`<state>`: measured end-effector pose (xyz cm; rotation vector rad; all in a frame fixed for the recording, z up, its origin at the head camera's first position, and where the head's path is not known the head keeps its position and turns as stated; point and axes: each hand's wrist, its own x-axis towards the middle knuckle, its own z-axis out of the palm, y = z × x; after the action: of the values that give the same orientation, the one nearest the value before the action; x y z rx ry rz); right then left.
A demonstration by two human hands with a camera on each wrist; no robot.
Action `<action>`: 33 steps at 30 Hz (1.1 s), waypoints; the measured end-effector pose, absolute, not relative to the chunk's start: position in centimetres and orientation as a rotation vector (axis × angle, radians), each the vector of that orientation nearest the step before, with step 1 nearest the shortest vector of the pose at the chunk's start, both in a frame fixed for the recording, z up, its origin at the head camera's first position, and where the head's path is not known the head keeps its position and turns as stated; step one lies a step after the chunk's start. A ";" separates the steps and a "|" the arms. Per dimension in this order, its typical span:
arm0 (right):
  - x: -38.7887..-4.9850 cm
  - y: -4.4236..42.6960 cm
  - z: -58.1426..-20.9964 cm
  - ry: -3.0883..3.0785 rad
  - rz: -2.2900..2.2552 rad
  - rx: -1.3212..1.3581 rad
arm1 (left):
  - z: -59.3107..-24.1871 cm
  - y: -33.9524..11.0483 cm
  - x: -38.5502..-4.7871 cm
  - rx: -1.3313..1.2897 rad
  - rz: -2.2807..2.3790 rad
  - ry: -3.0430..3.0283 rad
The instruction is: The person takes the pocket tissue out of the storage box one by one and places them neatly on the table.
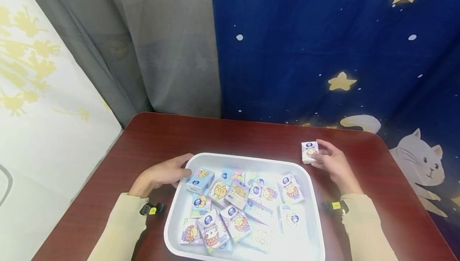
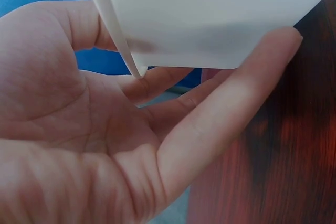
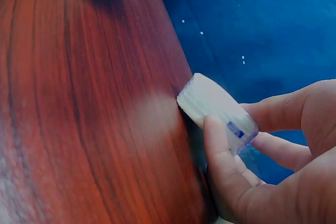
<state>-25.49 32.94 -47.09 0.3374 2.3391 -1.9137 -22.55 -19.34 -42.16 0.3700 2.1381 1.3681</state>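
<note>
My left hand [image 1: 163,175] grips the left rim of a white plastic tray [image 1: 248,159]. In the left wrist view, the thumb and fingers are around the tray's wall [image 2: 199,14]. Beyond the tray's far right corner, my right hand [image 1: 337,165] pinches a small white tissue pack [image 1: 308,150] with a cartoon print and a dark blue oval label. The right wrist view has the same pack [image 3: 215,98] tilted between thumb and fingers, near the table edge. Several similar packs, such as a blue one [image 1: 200,181], lie jumbled in the tray.
The tray stands on a dark red wooden table [image 1: 266,139]. Behind the table hang a grey curtain [image 1: 176,45] and a dark blue one [image 1: 287,65] with stars and a cat. A white patterned cloth [image 1: 46,93] is at the left.
</note>
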 end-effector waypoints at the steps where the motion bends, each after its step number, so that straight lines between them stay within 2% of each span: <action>1: -25.5 32.9 -47.1 2.346 -1.908 0.339 | -42.1 -19.4 -22.6 0.372 1.367 2.137; 20: -25.4 32.9 -47.2 2.705 -1.455 0.321 | -42.4 -19.5 -22.7 0.379 1.364 2.132; 33: -25.1 32.7 -46.8 2.753 -1.367 0.304 | -42.1 -19.5 -22.5 0.377 1.361 2.139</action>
<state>-25.08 32.66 -46.80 0.3043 2.7534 -1.3674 -22.50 -19.46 -42.15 0.3767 2.1390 1.3610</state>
